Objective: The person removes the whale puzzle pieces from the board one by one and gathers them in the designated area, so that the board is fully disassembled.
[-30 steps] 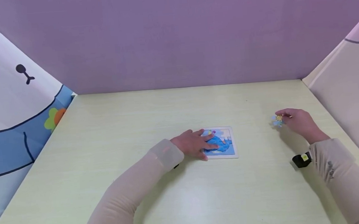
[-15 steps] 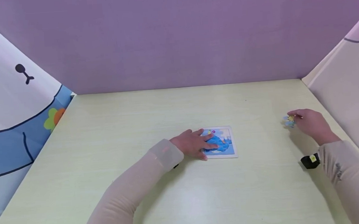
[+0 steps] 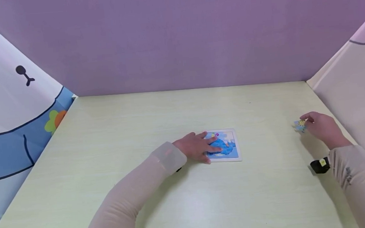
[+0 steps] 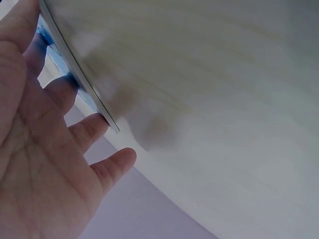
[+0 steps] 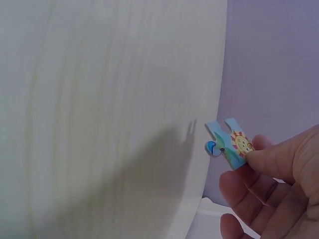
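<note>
A small square puzzle board (image 3: 227,145) with a blue whale picture lies near the middle of the pale green table (image 3: 138,124). My left hand (image 3: 199,147) rests flat on the board's left part with straight fingers (image 4: 87,130), and the board's edge (image 4: 75,69) shows in the left wrist view. Far to the right, my right hand (image 3: 321,127) pinches a loose puzzle piece (image 3: 300,125) with a sun on it (image 5: 232,144), held just above the table near the right wall.
A purple wall (image 3: 177,36) closes the back of the table. A cartoon-printed panel (image 3: 13,104) stands on the left and a pale panel (image 3: 355,80) on the right. A black wrist device (image 3: 319,165) sits on the right forearm.
My right hand has carried the puzzle piece further right, toward the right wall. The left hand and the board have stayed put.
</note>
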The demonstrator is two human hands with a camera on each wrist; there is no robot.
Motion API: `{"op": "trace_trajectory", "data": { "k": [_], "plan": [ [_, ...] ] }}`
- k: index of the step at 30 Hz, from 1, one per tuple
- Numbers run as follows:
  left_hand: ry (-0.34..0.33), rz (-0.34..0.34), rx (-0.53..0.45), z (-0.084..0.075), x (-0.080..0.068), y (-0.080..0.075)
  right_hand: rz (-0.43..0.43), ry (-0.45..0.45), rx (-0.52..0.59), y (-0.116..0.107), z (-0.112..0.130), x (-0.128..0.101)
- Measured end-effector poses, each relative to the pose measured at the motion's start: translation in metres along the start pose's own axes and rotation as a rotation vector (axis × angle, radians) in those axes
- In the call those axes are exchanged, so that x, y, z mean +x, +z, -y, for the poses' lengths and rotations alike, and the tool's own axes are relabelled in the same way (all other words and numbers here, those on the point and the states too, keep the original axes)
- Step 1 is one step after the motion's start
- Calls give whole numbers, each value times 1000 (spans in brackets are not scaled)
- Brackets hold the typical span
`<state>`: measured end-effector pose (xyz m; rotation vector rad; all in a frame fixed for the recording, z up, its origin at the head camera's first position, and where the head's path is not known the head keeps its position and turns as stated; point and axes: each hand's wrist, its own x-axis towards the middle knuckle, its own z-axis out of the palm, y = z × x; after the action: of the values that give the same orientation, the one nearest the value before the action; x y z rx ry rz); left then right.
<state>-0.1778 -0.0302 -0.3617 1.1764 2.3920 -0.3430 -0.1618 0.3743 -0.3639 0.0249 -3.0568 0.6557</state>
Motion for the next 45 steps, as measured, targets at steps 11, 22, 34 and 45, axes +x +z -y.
{"op": "trace_trajectory", "data": {
  "k": [11, 22, 34, 45],
  "plan": [
    [7, -11, 28, -1, 0, 1, 79, 14, 7, 4, -1, 4],
    [6, -10, 41, -2, 1, 0, 109, 27, -27, 5, -8, 14],
    [7, -13, 58, -3, 3, 2, 127, 60, -3, 7, -12, 14],
    [1, -1, 43, -1, 2, -1, 148, -23, 61, 9, 26, 14]
  ]
}}
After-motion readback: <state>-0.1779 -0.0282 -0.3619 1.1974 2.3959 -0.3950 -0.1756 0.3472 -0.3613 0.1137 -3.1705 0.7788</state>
